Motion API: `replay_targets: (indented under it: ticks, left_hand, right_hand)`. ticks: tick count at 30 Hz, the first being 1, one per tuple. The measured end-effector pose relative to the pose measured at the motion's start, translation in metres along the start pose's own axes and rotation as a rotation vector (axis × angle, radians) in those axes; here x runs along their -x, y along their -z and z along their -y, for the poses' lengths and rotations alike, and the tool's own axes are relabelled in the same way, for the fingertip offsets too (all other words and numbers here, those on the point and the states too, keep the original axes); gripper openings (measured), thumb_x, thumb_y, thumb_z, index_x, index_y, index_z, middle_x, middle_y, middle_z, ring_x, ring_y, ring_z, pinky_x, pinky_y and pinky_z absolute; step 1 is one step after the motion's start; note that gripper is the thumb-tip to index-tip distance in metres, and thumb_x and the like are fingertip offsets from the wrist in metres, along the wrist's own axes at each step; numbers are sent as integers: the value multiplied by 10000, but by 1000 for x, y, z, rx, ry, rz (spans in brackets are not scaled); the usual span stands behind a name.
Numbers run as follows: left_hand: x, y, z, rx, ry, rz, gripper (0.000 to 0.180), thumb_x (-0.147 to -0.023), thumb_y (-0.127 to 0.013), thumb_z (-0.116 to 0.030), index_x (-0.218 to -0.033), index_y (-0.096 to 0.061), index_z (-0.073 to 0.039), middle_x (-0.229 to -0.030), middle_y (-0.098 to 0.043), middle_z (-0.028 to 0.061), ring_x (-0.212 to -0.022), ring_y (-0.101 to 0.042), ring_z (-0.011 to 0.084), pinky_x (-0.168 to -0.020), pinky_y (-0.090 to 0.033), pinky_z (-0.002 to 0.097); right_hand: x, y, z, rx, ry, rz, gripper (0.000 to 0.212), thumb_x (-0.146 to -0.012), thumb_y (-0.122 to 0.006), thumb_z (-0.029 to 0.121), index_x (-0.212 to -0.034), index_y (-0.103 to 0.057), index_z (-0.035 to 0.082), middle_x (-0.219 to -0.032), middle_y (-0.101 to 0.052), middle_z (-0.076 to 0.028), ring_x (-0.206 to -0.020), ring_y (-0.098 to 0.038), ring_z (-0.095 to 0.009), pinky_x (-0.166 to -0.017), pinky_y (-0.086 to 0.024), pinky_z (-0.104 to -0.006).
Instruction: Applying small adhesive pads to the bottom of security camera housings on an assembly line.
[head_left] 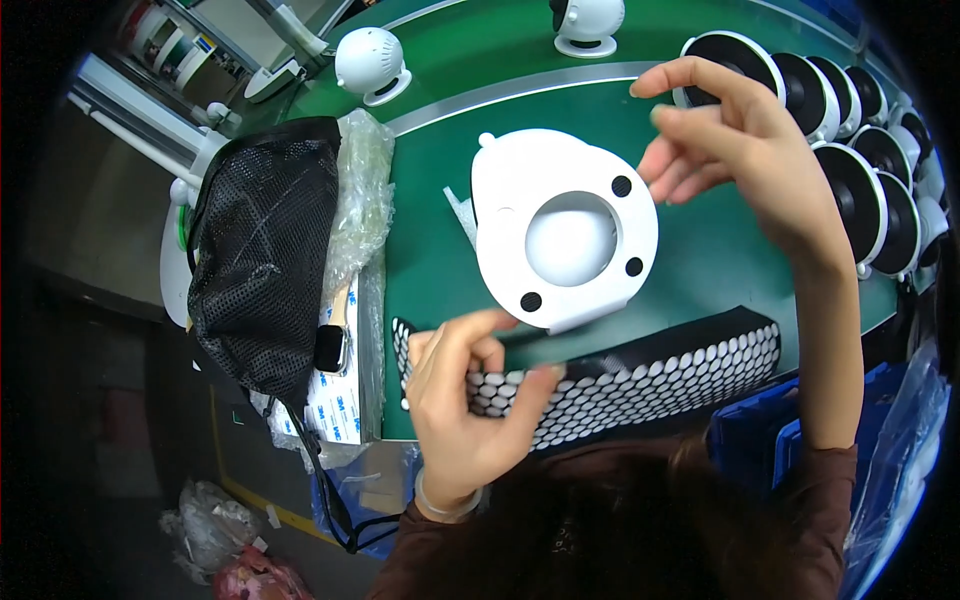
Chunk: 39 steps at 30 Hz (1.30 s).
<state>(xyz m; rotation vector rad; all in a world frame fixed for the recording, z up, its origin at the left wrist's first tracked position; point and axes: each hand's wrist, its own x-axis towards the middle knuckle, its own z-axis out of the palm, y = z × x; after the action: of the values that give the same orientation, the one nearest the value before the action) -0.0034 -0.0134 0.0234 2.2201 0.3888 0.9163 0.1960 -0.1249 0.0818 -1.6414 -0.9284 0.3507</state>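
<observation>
A white rounded device [500, 165] lies on the green mat in front of me, its flat ring-shaped base [590, 298] turned up. Several small round black pads [621, 187] sit on the base, around an opening that shows a white dome [570, 240]. My left hand [465, 400] is open over a black strip sheet covered with round white dots [640, 385]; its index fingertip is close to the base's lower edge, and its thumb tip is over the sheet's upper edge. My right hand [735, 140] is raised to the right of the device, open, with thumb and index finger apart.
Several white devices with black round faces [848, 205] crowd the right side. Two white ball-shaped units [370, 62] stand at the back. On the left are a black mesh bag [265, 250], bubble wrap [362, 190] and a smartwatch [331, 348]. Blue bins [755, 425] sit lower right.
</observation>
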Motion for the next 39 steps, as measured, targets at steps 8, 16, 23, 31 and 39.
replay_targets:
  ticks: [8, 16, 23, 31, 39]
  left_hand:
    - [-9, 19, 13, 29, -78, 363, 139, -605, -743, -112, -661, -630, -53, -611, -496, 7, -578, -448, 139, -600, -259, 276]
    - [-8, 17, 27, -39, -12, 403, 144, -658, -720, -138, -728, -636, -44, -703, -573, 43, -634, -497, 171, -613, -299, 282]
    - [-2, 10, 29, -57, -6, 314, 129, -649, -658, -100, -669, -544, -42, -690, -495, 90, -696, -490, 260, -624, -345, 363]
    - [-8, 14, 26, -87, -2, 350, 123, -648, -681, -100, -709, -602, -29, -662, -515, 61, -647, -503, 210, -619, -344, 313]
    - [-6, 22, 33, 114, -1, 396, 149, -664, -714, -136, -787, -673, -62, -601, -556, 13, -593, -460, 145, -618, -303, 268]
  right_hand:
    - [-115, -10, -18, 431, 120, -18, 344, -766, -592, 270, -948, -591, -21, -790, -626, -155, -734, -622, -212, -667, -493, -305]
    - [-240, -95, -36, 738, 139, 136, 826, -697, -633, 503, -1288, -325, 16, -1075, -546, -261, -995, -540, -382, -849, -438, -408]
    - [-320, -152, -48, 483, -257, 65, 1205, -541, -584, 735, -1252, -200, -159, -1228, -427, -269, -1068, -510, -340, -866, -437, -349]
    - [-294, -107, -39, 136, -379, 55, 1026, -526, -766, 367, -1239, -166, -64, -1162, -423, -270, -994, -520, -390, -651, -533, -507]
    - [-149, -9, 7, 478, -291, 270, 899, -522, -688, 410, -1195, -359, -87, -1024, -538, -238, -894, -573, -322, -584, -529, -421]
